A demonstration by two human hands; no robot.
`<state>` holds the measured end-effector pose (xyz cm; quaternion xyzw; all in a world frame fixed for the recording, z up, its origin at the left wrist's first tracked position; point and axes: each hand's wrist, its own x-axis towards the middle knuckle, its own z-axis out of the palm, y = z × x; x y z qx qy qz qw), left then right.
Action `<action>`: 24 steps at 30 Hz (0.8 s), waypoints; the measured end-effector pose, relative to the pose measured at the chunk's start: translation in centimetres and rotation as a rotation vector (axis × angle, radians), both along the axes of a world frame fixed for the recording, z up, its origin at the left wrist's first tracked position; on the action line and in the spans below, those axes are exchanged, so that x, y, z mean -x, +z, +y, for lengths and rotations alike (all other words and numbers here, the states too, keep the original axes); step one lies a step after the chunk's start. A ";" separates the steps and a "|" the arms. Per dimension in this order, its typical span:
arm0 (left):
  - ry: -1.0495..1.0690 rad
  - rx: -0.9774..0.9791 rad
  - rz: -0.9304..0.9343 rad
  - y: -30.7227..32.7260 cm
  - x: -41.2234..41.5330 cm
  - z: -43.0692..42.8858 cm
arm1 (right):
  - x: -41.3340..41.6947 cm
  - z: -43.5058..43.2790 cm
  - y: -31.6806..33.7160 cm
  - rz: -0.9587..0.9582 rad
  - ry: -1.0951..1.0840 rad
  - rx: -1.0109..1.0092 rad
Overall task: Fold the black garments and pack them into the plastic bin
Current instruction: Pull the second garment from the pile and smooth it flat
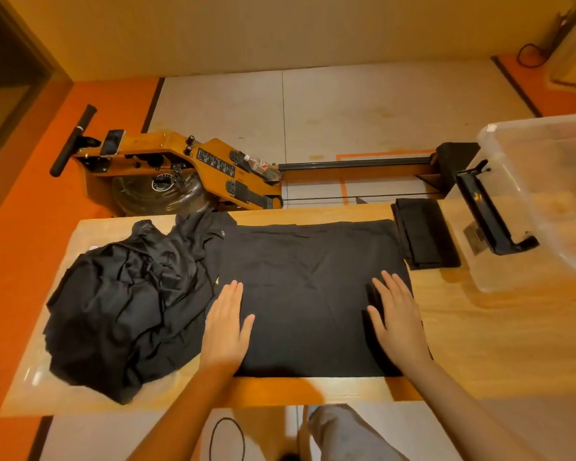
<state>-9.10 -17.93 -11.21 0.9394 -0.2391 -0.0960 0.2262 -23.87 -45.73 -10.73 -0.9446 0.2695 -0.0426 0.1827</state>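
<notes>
Because every black garment in view lies on the wooden desk (479, 327) and none shows inside the bin, the task looks to be in its early part, with no packing done yet. The clear plastic bin (546, 181) stands at the desk's right end, partly out of frame. Its walls let the wood show through, and a black bar crosses its near side. What that bar belongs to cannot be told.

At the desk's centre, a black garment (310, 294) is spread flat in a broad rectangle, smoothed and seemingly midway through folding. To its left sits a crumpled heap of black garments (120, 304), overlapping the flat one's left edge and waiting its turn. One folded garment (424, 232) lies as a narrow stack between the flat piece and the bin, near the desk's far edge, ready to be packed.

The left hand (226, 324) lies palm down on the flat garment's left side, fingers straight and close together, gripping nothing. The right hand (401, 324) rests flat near the right edge, fingers extended and slightly spread, pressing the cloth without pinching it.
</notes>
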 end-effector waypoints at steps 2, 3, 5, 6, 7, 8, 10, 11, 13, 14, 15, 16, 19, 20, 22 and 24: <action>-0.108 -0.042 -0.075 -0.7 2.6 1.0 | 1.8 1.9 -0.7 0.017 0.077 0.060; -0.152 -0.059 -0.083 -1.0 3.7 1.6 | 2.7 2.7 -1.0 0.028 0.107 0.085; -0.215 -0.118 -0.078 -1.6 5.5 2.9 | 4.3 3.8 -1.4 0.067 0.137 0.113; -0.233 -0.160 -0.080 -1.8 6.0 3.6 | 5.1 4.1 -1.5 0.095 0.145 0.118; -0.256 -0.208 -0.087 -2.2 6.3 4.3 | 5.8 4.2 -1.8 0.123 0.152 0.122; -0.281 -0.254 -0.091 -2.4 6.6 5.0 | 6.6 4.3 -2.2 0.150 0.157 0.118; -0.307 -0.312 -0.082 -2.8 6.9 6.4 | 8.3 4.3 -2.8 0.212 0.151 0.088; -0.313 -0.324 -0.087 -3.0 7.1 7.0 | 9.0 4.3 -3.2 0.240 0.148 0.075; -0.328 -0.339 -0.103 -3.3 7.7 8.0 | 10.1 4.4 -3.7 0.271 0.142 0.067; -0.333 -0.346 -0.103 -3.3 8.1 8.4 | 10.5 4.6 -3.8 0.271 0.140 0.072; -0.334 -0.355 -0.105 -3.4 8.5 8.8 | 10.9 4.7 -3.8 0.267 0.140 0.076; -0.328 -0.367 -0.099 -3.5 8.9 9.2 | 11.2 4.9 -3.9 0.255 0.148 0.089; -0.314 -0.315 -0.163 -3.7 9.5 10.3 | 12.6 5.3 -4.2 0.197 0.205 0.146; -0.307 -0.265 -0.184 -3.5 9.8 10.5 | 13.0 5.4 -4.2 0.180 0.206 0.143; -0.294 -0.225 -0.164 -3.3 10.4 10.7 | 13.7 5.6 -4.0 0.137 0.161 0.148; -0.268 -0.196 -0.146 -2.9 10.7 11.0 | 14.5 5.8 -3.8 0.076 0.135 0.139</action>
